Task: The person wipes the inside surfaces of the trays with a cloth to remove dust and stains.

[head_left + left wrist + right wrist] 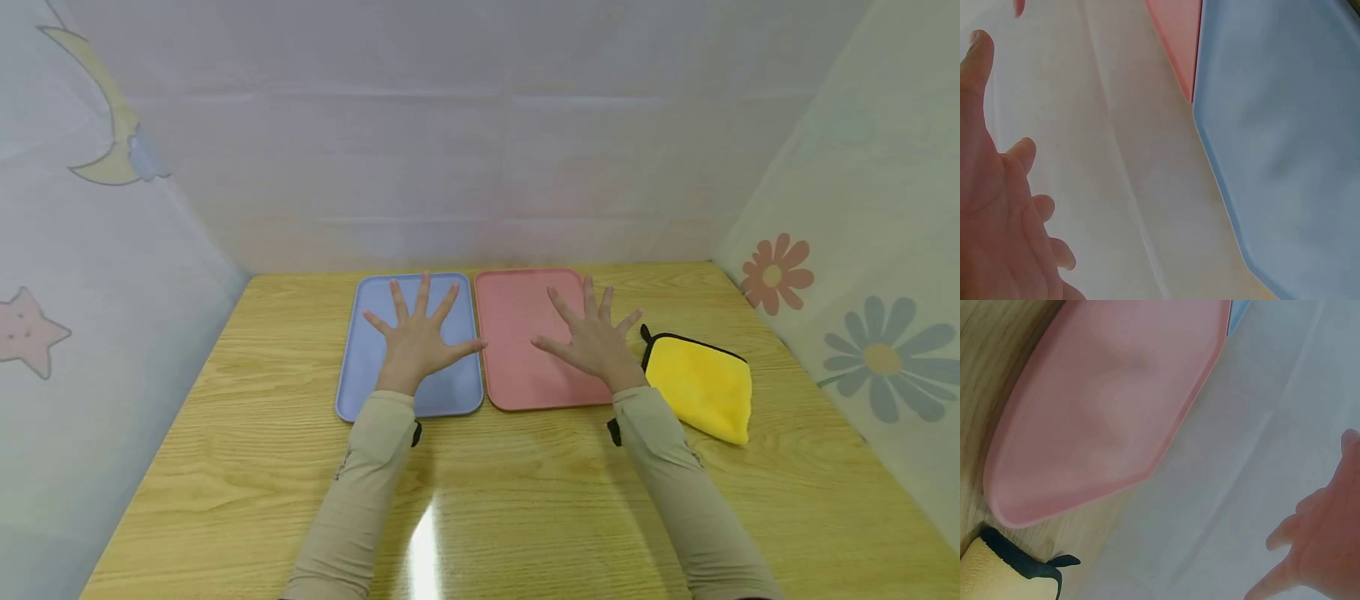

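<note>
Above a wooden table (510,500), the left hand (420,344) is raised over the blue tray (366,367), palm down, its fingers straight and spread wide. The right hand (597,343), splayed in the same way, is raised over the pink tray (517,367). From the table's middle, the blue tray lies at 11 o'clock and the pink at 1 o'clock (side by side, edges nearly meeting). Near 3 o'clock lies a yellow cloth (705,383) with black edging.
</note>
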Available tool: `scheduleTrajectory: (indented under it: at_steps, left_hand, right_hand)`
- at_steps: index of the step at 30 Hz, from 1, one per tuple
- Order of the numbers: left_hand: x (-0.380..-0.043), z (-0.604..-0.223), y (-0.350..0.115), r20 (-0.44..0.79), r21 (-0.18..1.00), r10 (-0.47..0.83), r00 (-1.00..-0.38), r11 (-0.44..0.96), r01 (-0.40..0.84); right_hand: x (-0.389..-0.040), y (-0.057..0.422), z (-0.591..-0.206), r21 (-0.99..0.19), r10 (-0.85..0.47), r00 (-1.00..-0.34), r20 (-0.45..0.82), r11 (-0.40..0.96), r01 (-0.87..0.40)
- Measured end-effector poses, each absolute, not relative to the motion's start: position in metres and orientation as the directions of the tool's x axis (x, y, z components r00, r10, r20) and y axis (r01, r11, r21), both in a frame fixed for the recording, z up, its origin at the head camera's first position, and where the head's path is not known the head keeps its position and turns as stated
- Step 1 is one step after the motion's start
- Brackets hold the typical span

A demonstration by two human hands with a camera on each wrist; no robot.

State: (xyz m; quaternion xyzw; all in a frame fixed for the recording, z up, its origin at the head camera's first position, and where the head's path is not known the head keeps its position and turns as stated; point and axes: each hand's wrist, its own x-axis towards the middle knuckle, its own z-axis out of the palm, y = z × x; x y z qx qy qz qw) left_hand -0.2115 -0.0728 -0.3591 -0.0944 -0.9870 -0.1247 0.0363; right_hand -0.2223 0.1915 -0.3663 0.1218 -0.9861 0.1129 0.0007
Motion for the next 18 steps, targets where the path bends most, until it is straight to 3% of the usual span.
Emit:
scheduleTrajectory:
  at_steps: [18]
  left_hand:
    - [-0.2095, -0.3656, -0.0772, 0.089, 0.229, 0.166, -0.982, 0.956, 0.182]
  right_hand:
    - [-0.2233, 0.1917, -0.3698, -0.207, -0.232, -0.972, 0.026, 0.95, -0.233]
